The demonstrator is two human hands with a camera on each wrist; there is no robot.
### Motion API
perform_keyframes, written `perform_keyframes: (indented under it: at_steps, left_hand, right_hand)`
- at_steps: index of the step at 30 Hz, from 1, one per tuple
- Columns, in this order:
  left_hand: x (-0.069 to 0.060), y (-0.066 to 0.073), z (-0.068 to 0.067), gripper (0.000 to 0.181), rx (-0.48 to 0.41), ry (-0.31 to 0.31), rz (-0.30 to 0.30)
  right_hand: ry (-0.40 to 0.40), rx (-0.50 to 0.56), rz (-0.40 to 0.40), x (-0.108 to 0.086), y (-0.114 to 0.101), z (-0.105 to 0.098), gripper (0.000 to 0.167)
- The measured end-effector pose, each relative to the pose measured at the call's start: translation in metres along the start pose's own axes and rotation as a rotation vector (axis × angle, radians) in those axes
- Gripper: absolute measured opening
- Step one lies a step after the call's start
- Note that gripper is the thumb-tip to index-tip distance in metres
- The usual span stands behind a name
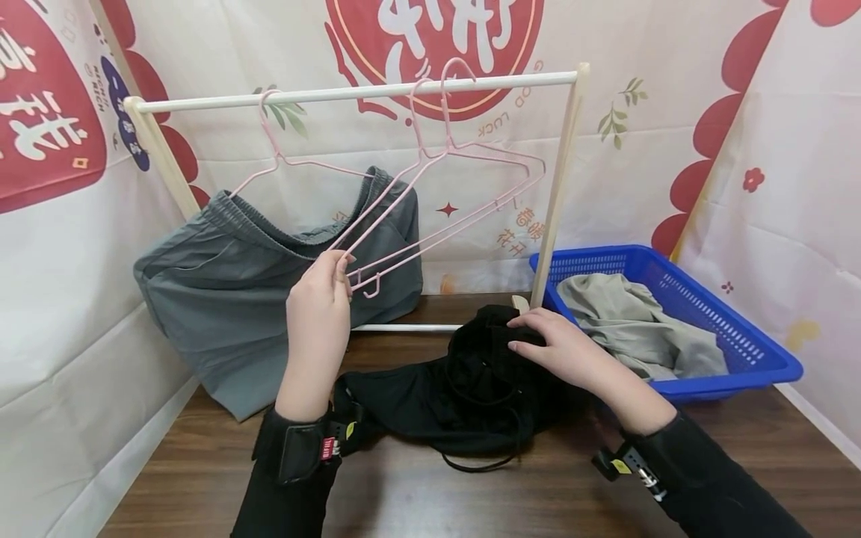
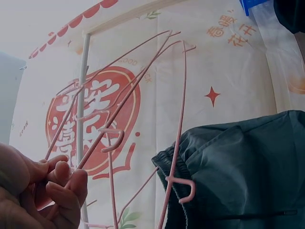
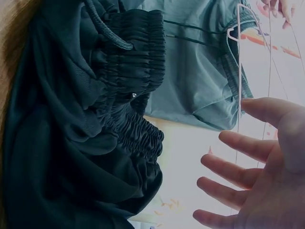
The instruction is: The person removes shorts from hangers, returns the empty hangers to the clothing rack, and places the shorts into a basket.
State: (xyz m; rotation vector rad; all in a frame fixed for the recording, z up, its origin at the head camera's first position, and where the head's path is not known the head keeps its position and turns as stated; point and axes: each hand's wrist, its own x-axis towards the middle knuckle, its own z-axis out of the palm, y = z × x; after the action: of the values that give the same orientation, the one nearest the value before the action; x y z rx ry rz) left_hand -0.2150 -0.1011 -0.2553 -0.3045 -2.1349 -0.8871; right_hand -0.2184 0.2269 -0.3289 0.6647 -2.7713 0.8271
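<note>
The left hand (image 1: 319, 293) is pinching the end of two bare pink hangers (image 1: 398, 205), perhaps only one since the wires overlap; the right hand (image 1: 557, 344) is gripping nothing beside one black garment (image 1: 420, 407) lying bunched on the table (image 1: 417, 497). Because the hangers are crowding together, a tug could be tangling them. Beyond, one rack (image 1: 363, 91) is bearing a third hanger (image 1: 326, 164) with one grey garment (image 1: 222, 299), and one basket (image 1: 709, 295) is holding one beige garment (image 1: 628, 321).

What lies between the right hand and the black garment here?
Nothing: the right wrist view shows a bare gap between the right hand and the black garment, with the hanging grey garment and pale backdrop behind.
</note>
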Motion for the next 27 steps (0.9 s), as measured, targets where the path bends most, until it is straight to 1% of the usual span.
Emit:
perform_keyframes:
  at_steps: [5, 9, 12, 17, 22, 27]
  left_hand:
    - [0.003, 0.004, 0.007, 0.025, -0.035, -0.028, -0.020]
    - [0.006, 0.006, 0.013, 0.027, -0.065, -0.057, -0.034]
    - [0.008, 0.008, 0.015, 0.027, -0.072, -0.064, -0.038]
    - [0.013, 0.012, 0.019, 0.026, -0.041, -0.081, -0.038]
    - [0.015, 0.013, 0.021, 0.025, -0.010, -0.108, -0.053]
    - [0.015, 0.012, 0.023, 0.024, -0.008, -0.117, -0.069]
  right_hand:
    - [-0.002, -0.002, 0.015, -0.004, 0.001, 0.001, 0.039]
    - [0.009, -0.004, -0.006, -0.007, 0.001, 0.002, 0.038]
    - [0.013, -0.005, -0.016, -0.008, 0.000, 0.002, 0.037]
    - [0.015, -0.009, -0.011, -0.010, 0.000, 0.001, 0.036]
    - [0.004, -0.001, -0.010, -0.011, 0.001, 0.002, 0.038]
    - [-0.003, -0.001, -0.003, -0.011, 0.003, 0.002, 0.039]
